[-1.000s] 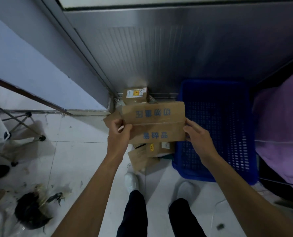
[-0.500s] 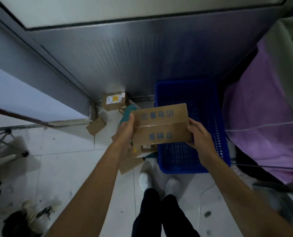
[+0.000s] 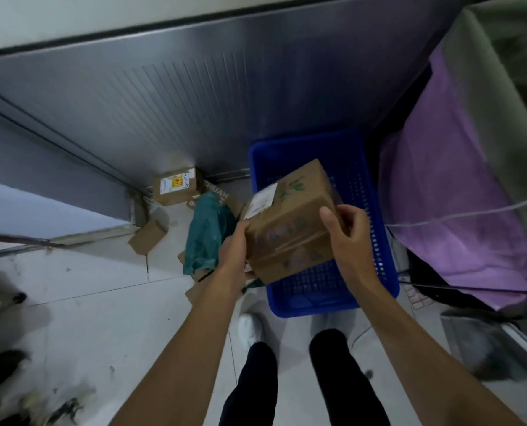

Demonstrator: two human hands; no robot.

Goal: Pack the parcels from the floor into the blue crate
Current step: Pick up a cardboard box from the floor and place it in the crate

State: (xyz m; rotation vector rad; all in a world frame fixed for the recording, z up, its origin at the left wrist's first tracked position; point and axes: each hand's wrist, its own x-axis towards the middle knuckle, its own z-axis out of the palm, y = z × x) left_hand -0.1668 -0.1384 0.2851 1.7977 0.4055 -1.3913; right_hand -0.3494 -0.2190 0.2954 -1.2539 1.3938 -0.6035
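I hold a brown cardboard box (image 3: pixel 289 222) with blue printing and a white label, tilted, over the left part of the blue crate (image 3: pixel 376 216). My left hand (image 3: pixel 233 252) grips its near left edge and my right hand (image 3: pixel 346 229) grips its right side. On the floor to the left of the crate lie other parcels: a labelled brown box (image 3: pixel 176 186) by the wall, a green plastic mailer (image 3: pixel 205 233), a small cardboard piece (image 3: pixel 147 236) and more brown boxes partly hidden under my left arm.
A ribbed metal shutter (image 3: pixel 225 96) stands behind the crate. To the right is a purple-covered surface (image 3: pixel 459 192) with a white cable. My shoes and dark trouser legs (image 3: pixel 302 379) stand right before the crate. Dark debris (image 3: pixel 25 401) lies on the tiles at the lower left.
The box has moved right and turned from flat-on to tilted over the crate, its label now on top. My view has shifted right, and the crate sits closer to centre.
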